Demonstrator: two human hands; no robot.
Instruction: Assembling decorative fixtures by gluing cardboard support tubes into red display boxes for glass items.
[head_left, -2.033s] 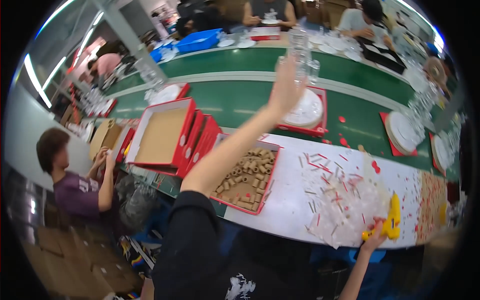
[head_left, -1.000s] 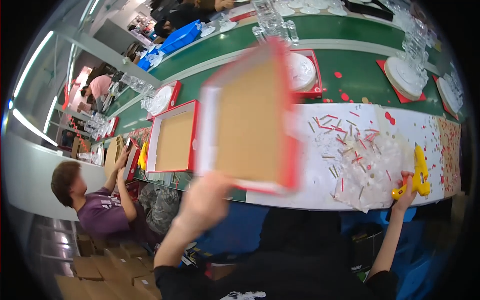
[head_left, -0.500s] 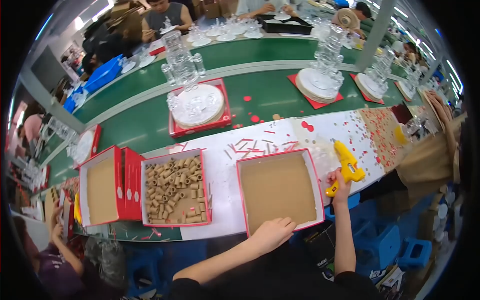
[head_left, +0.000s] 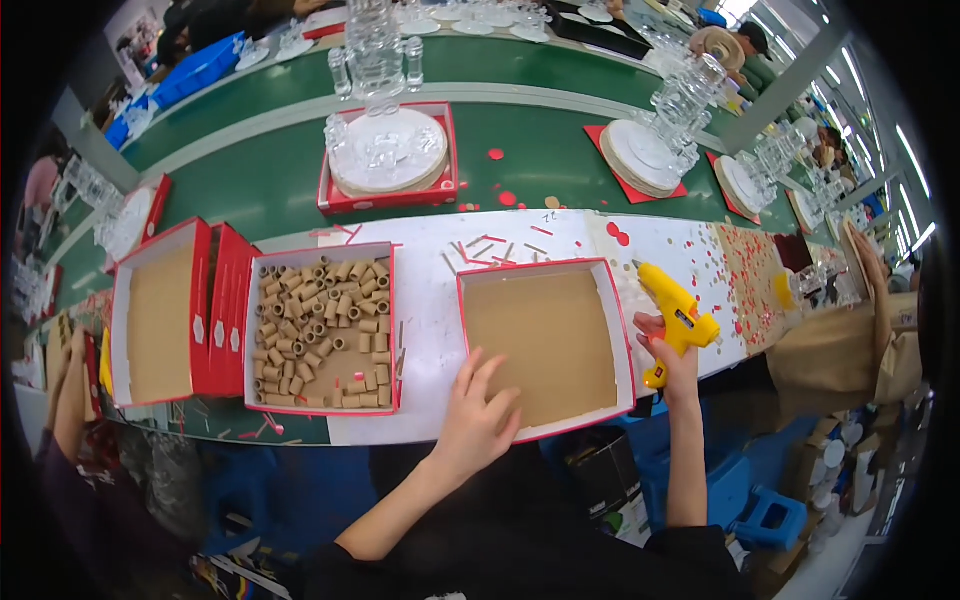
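Note:
My right hand [head_left: 664, 352] grips a yellow glue gun [head_left: 678, 315] by its handle, just beyond the right wall of a shallow box [head_left: 545, 335]. The box has red outer edges, white inner walls and a bare brown cardboard bottom. Over its near left corner my left hand [head_left: 482, 408] is spread open, holding nothing; whether it touches the rim I cannot tell. Further left, a similar red-edged box [head_left: 392, 330] holds many short brown cardboard tubes [head_left: 318, 325].
An upright-leaning box [head_left: 160, 315] stands at the left beside stacked red boxes [head_left: 228, 310]. Thin red and grey strips and round dots litter the white sheet [head_left: 420, 360]. Clear plastic structures on white discs [head_left: 388, 150] stand on the green table. Other people work on both sides.
My left hand has left the box's near edge, moving left with its fingers spreading. My right hand keeps hold of the glue gun. The whole view has shifted slightly.

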